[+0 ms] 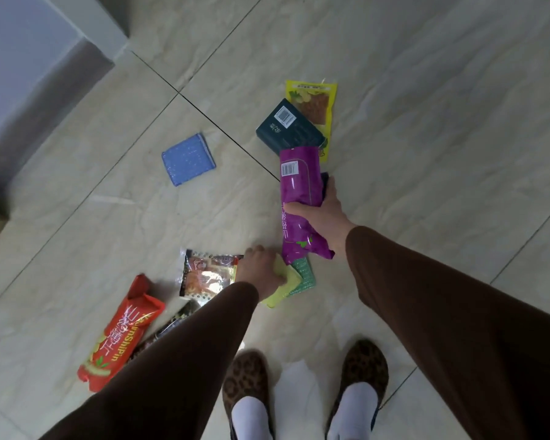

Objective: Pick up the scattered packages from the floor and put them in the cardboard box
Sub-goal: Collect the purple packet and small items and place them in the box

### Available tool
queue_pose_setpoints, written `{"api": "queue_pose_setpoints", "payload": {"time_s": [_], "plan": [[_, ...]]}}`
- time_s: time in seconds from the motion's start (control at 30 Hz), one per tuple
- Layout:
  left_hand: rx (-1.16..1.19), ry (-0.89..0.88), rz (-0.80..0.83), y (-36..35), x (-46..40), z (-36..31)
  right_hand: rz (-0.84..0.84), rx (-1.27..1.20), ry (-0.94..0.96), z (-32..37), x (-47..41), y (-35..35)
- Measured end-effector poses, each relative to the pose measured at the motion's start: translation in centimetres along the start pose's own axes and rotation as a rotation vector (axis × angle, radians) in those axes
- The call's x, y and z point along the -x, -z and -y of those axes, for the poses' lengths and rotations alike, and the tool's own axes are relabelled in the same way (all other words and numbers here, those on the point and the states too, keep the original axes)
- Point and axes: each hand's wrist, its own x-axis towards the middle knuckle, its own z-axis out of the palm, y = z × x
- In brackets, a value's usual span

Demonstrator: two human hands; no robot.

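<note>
Right hand (323, 214) grips purple pack (300, 198), fingers wrapped round it, held above floor (426, 90). Left hand (261, 271) down on yellow pack (283, 285) on the floor, fingers curled on its edge; grip can't be confirmed. Red pack (121, 335) near left, blue pack (188, 158) far left. No box in view.

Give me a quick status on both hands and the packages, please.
Right hand grips purple bag, lifted. Left hand down on yellow-green packet. Others on the floor. Box not in view.
</note>
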Motion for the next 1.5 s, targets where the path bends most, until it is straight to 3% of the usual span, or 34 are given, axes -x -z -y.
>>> {"api": "queue_pose_setpoints", "payload": {"time_s": [0.17,0.4,0.73,0.93,1.23,1.5], "plan": [[0.140,0.038,0.001,1.5,0.4,1.6,-0.047,0.237,0.138,2.8,2.0,-0.4],[0.231,0.059,-0.011,3.0,0.9,1.6,0.003,0.074,0.121,1.6,-0.2,0.2],[0.473,0.138,-0.126,5.1,11.9,1.2,0.103,-0.062,0.015,-2.3,16.4,1.8],[0.690,0.195,-0.191,7.6,23.1,3.1,0.152,-0.137,0.024,-1.8,28.5,-1.8],[0.857,0.290,-0.370,13.8,39.6,14.6,0.238,-0.102,0.117,3.4,41.3,-12.2],[0.942,0.325,-0.456,18.6,49.1,32.4,0.304,-0.075,0.224,8.9,49.0,-30.7]]}}
